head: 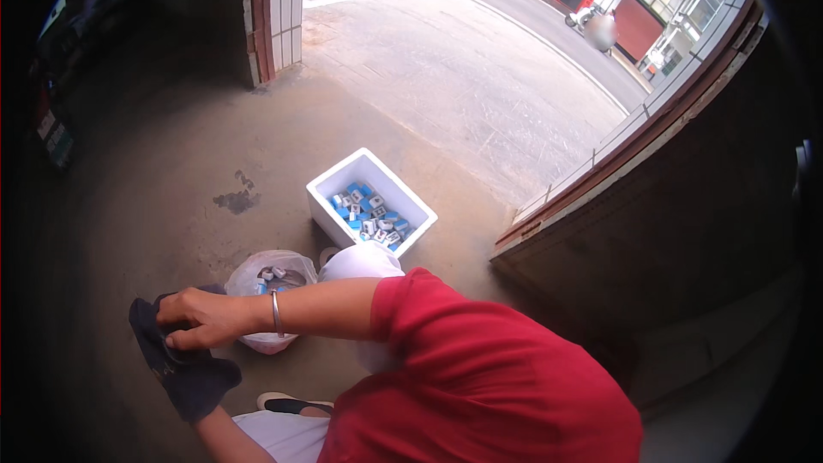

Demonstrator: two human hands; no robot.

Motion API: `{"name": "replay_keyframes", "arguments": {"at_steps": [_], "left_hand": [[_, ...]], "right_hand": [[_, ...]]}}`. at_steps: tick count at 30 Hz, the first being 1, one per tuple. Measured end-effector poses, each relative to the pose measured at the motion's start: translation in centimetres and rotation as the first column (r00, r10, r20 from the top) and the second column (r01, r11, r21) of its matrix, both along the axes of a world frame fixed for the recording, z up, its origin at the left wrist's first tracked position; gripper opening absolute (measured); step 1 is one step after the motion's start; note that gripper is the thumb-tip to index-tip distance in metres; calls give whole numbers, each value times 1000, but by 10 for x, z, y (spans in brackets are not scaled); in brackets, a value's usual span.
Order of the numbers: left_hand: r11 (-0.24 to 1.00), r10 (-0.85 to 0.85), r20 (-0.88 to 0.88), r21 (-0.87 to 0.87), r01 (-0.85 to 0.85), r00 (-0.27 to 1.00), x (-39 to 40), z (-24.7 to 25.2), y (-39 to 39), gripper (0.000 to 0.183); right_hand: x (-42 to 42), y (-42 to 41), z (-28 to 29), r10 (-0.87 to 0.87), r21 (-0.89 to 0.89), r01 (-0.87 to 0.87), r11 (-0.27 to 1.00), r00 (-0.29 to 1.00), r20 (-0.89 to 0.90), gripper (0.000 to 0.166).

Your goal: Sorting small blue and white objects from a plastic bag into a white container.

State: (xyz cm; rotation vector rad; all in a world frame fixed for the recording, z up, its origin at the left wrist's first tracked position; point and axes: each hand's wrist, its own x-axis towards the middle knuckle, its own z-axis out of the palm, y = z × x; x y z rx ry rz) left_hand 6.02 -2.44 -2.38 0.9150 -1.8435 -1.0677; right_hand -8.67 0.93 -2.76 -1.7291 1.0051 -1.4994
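A dark cloth (193,376) with a small light marking is spread between my hands, to the left of my knees. From above, my right hand (204,318) grips the cloth with bent fingers; a silver bangle (276,314) circles that wrist. My left forearm rises from the bottom edge, and the cloth covers the left hand, so its fingers are hidden. Beside my right wrist stands a round container lined with a translucent plastic bag (247,273), partly behind my arm. White-and-blue mahjong tiles (269,274) lie in it.
A white foam box (318,196) with many mahjong tiles (370,206) stands on the concrete floor (173,206) beyond my right knee (363,260). My shoe (292,404) rests below the bagged container. A tiled door post (286,13) and a wall edge (578,173) frame an opening onto a road.
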Motion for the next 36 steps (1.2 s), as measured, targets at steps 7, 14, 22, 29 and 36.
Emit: {"name": "replay_keyframes", "arguments": {"at_steps": [7,14,22,29,36], "left_hand": [[856,6,-149,512,72,989,-8,11,11,65],[891,-26,-120,448,78,992,-40,21,5,65],[927,-34,-74,369,59,997,-46,26,-7,65],[955,-46,-35,293,54,998,-29,14,5,66],[976,-53,7,210,51,999,-23,13,-13,66]], "right_hand": [[7,-18,-4,-286,-21,288,957,955,75,25],[1,-14,-7,-373,47,372,927,928,7,26],[22,-8,-11,-395,-146,380,913,914,-90,31],[11,-24,-12,-340,100,332,938,937,78,31],[22,-11,-13,-266,-92,263,961,964,-27,39]]}}
